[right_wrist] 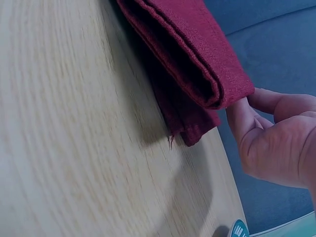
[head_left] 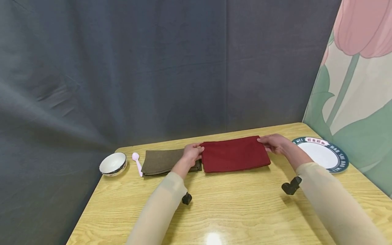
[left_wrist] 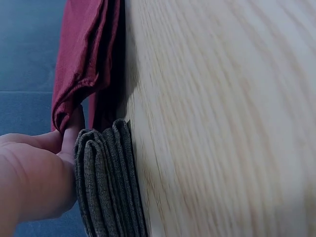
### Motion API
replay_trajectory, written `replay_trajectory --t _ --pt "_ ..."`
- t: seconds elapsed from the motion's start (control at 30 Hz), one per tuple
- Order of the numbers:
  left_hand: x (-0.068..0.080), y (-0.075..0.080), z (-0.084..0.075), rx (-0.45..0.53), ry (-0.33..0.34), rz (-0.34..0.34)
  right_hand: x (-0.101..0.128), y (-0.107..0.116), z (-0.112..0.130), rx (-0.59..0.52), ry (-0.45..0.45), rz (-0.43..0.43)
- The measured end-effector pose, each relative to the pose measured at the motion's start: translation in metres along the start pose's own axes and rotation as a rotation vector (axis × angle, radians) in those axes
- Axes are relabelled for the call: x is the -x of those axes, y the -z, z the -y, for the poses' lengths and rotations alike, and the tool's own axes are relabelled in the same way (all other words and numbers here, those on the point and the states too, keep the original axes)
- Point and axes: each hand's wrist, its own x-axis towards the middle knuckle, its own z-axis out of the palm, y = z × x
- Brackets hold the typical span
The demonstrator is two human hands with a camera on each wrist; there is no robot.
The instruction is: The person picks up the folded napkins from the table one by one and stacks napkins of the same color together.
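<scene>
A folded dark red cloth [head_left: 235,154] spans the gap between my two hands near the back of the table. My left hand [head_left: 192,153] pinches its left end, thumb on top, just over the right part of a folded brown cloth [head_left: 162,160]. At the other end my right hand [head_left: 273,143] pinches the red cloth's far right corner. In the right wrist view the upper layers of the red cloth [right_wrist: 197,54] are lifted off the wood, and a lower flap hangs beneath. Stacked folds of the brown cloth [left_wrist: 106,182] show beside my left fingers.
Left of the brown cloth lie a pink spoon [head_left: 137,163] and a white bowl [head_left: 113,163] with a patterned outside. A white plate with a dark green lettered rim [head_left: 340,156] sits by the right edge. Behind the wooden table [head_left: 232,204] hangs a dark curtain [head_left: 183,85].
</scene>
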Motion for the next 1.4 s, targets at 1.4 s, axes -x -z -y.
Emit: replay_trajectory --t 1.4 --pt "-0.014 0.000 0.001 0.006 0.031 0.033 -0.017 0.002 -0.009 0.217 0.002 -0.109"
